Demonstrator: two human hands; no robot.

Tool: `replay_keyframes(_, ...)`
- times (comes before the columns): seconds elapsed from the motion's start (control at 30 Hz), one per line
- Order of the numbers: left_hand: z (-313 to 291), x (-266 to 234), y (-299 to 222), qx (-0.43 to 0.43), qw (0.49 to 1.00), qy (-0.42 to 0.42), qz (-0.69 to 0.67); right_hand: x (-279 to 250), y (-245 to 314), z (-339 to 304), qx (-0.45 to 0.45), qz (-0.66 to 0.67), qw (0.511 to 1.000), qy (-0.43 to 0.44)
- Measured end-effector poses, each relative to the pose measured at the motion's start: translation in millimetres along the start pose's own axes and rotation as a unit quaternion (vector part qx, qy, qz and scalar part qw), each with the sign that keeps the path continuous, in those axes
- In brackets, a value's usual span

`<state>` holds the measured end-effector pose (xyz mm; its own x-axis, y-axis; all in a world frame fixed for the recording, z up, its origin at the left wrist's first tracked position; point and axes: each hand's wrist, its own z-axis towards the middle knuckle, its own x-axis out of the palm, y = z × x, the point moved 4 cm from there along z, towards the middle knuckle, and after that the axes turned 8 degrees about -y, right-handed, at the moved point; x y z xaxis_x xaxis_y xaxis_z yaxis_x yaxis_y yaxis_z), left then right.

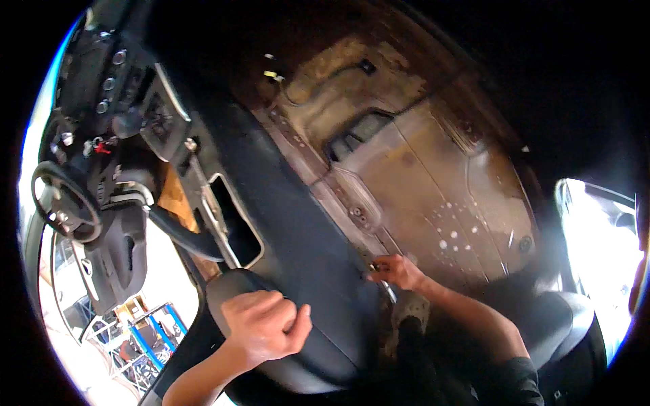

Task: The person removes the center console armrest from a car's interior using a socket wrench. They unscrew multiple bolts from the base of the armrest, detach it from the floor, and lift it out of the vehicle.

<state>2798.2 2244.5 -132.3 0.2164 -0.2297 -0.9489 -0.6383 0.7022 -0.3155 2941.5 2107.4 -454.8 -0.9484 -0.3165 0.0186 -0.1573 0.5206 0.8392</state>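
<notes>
My left hand (pixel 264 326) is closed in a fist, its thumb along the side, over the rear end of the black centre console (pixel 305 271). Nothing sticks out of that fist. On the console's other side, my right hand (pixel 399 273) reaches down to the bare floor pan (pixel 433 176). Its fingers are pinched together low against the console's side, around something small that I cannot make out. Just below these fingers shows a slim shiny metal piece (pixel 388 292); whether the hand holds it, I cannot tell.
The brown floor has raised ribs, pale spots (pixel 453 230) and a dark recess (pixel 359 133). A loose cable with a yellow-tagged connector (pixel 271 74) lies farther up. At left are the steering wheel (pixel 66 203), an open driver's door (pixel 112 257) and a blue-framed rack (pixel 157 335) outside.
</notes>
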Motion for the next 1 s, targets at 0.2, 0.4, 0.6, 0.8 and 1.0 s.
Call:
replay_keyframes(0.2, 15, -4, -6, 0.010, 0.999, -0.041, -0.014, -23, -7, -6, -0.001, 0.025, 0.999, -0.021)
replay_keyframes(0.4, -2, -7, -4, -0.004, 0.997, -0.078, -0.010, -3, -9, -4, 0.015, 0.133, 0.990, -0.040)
replay_keyframes(0.6, 2, 1, -8, 0.006, 0.997, -0.066, -0.027, -11, -13, -15, -0.077, 0.311, 0.947, -0.006)
replay_keyframes(0.8, 0, -1, -6, 0.000, 0.996, -0.080, -0.028, -7, -10, -11, -0.054, 0.153, 0.985, -0.065)
replay_keyframes(1.0, -2, -5, -3, -0.001, 0.997, -0.073, -0.022, 5, -23, -3, -0.043, 0.101, 0.991, -0.081)
